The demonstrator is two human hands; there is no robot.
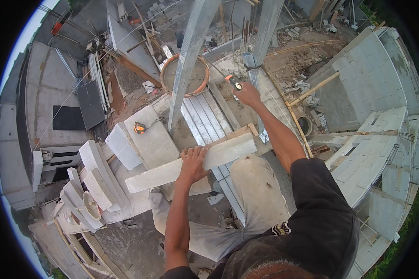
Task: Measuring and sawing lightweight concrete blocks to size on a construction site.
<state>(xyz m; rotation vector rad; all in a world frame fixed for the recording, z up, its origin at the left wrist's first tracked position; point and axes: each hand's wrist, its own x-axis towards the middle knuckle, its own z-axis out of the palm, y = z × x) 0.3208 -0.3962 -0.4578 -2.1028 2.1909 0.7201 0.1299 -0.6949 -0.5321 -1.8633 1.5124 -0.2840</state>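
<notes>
A long, pale lightweight concrete block lies slantwise across the middle, by my knee. My left hand presses on it, fingers curled over its far edge. Out ahead, my right hand is closed round a tool with an orange and black handle; its working end is hard to make out. Under the block's far side shows a strip of wood. An orange and black tape measure rests on a wide pale slab to the left of my left hand.
Upright metal posts stand ahead, beside a round orange-rimmed tub of grey mix. Long metal channels run beneath the block. Several cut blocks lie at the left. A block wall and a wooden pole are at the right.
</notes>
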